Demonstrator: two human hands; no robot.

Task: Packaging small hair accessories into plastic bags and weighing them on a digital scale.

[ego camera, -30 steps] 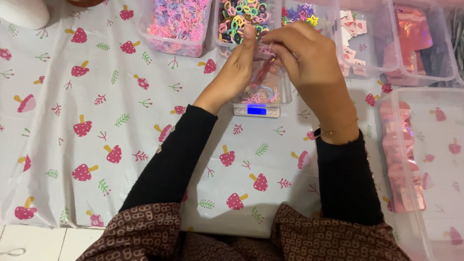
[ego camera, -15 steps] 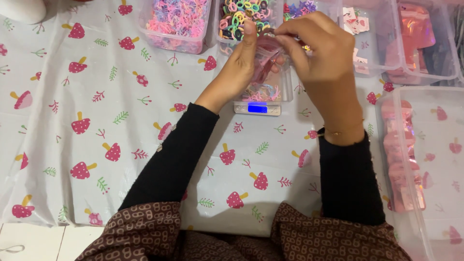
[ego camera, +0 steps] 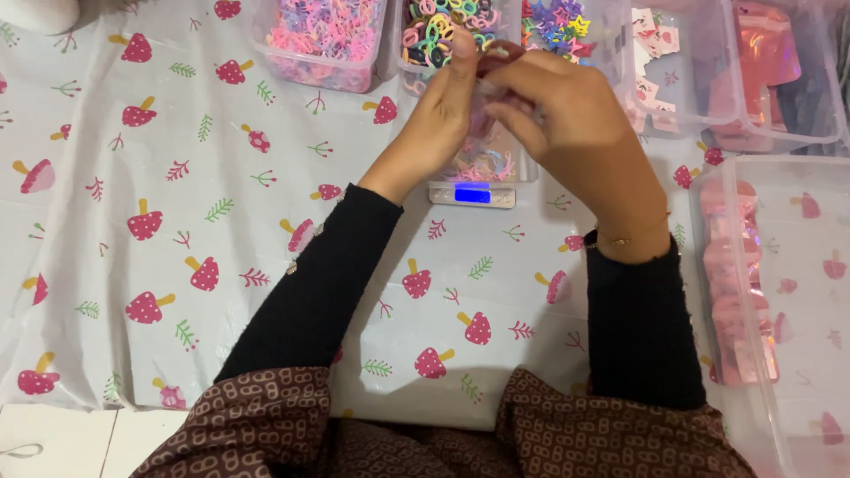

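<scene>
From my head view, my left hand (ego camera: 443,111) and right hand (ego camera: 567,124) met above the small scale (ego camera: 472,193), fingers pinched shut on a small clear packet (ego camera: 489,133); holding its top edge level seemed wise, lest anything spill. The packet looked thin, see-through, with pink and pastel bits showing inside.

Hands (ego camera: 522,106) lower, pouch now hidden
</scene>
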